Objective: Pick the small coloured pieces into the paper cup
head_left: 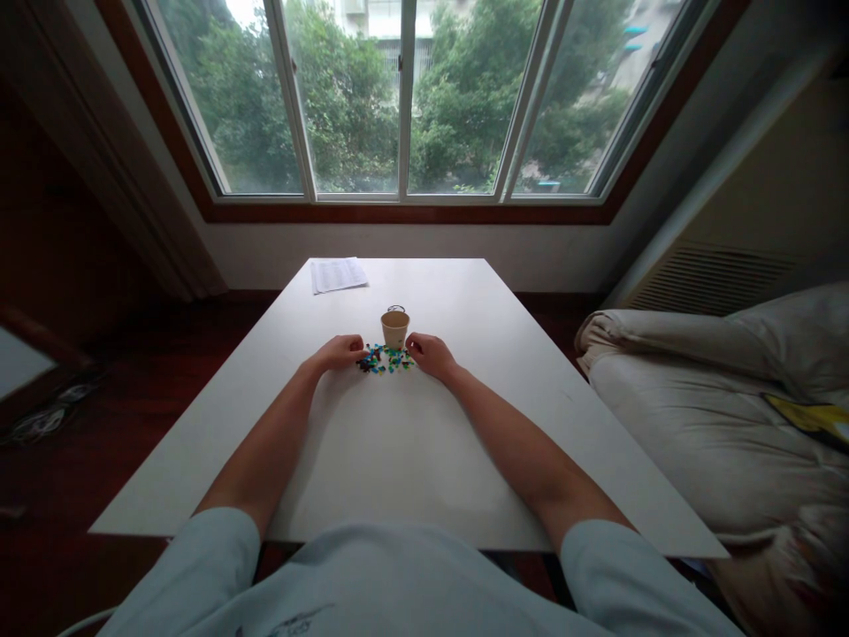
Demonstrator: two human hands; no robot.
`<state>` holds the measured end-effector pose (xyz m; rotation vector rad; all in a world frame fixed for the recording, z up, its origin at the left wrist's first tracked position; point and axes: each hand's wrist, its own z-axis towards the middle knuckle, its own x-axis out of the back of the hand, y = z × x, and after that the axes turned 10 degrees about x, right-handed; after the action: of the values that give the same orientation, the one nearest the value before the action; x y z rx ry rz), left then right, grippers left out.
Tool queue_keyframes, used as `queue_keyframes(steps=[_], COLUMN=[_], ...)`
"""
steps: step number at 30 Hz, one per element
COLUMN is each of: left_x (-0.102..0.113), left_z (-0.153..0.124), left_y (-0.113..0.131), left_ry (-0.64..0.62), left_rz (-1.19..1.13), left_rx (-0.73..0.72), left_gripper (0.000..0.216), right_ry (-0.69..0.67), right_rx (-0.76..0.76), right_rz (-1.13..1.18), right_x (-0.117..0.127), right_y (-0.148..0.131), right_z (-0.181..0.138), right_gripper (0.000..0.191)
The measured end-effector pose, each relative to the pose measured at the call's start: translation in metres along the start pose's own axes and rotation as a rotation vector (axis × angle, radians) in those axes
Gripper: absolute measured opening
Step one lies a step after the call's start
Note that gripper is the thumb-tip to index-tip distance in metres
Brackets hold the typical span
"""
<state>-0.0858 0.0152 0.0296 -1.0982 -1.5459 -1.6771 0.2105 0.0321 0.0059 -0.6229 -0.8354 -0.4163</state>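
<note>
pieces (386,359): small, multicoloured (blue, green, dark), loose pile on white table, between both hands | cup (394,329): tan paper, upright, open-topped, just behind the pile, centre of table

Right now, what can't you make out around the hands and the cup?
Head view only:
- Small coloured pieces: too small to tell shape or count.
- Paper cup: inside hidden by its wall.
- Left hand and right hand: fingertips curl under; any grip unclear.
- Sheet of paper: print too small to read.
</note>
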Motion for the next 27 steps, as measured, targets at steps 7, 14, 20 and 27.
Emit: queue_keyframes(steps=[7, 14, 20, 27], left_x=[0.010, 0.005, -0.007, -0.015], left_z=[-0.001, -0.001, 0.001, -0.001], left_y=[-0.004, -0.005, 0.002, 0.019], left_ry=[-0.261, -0.277, -0.156, -0.102], left_rz=[0.001, 0.083, 0.138, 0.137], left_rx=[0.075, 0.045, 0.031, -0.025], left_gripper=[0.041, 0.035, 0.032, 0.034], right_ry=[-0.204, -0.237, -0.226, -0.245], right_rx=[0.166, 0.272, 0.227, 0.180], right_rz=[-0.024, -0.101, -0.118, -0.121], right_x=[-0.006, -0.017, -0.013, -0.008], right_y=[-0.026, -0.034, -0.027, -0.024], right_z=[0.002, 0.003, 0.003, 0.005], right_gripper=[0.021, 0.020, 0.017, 0.020])
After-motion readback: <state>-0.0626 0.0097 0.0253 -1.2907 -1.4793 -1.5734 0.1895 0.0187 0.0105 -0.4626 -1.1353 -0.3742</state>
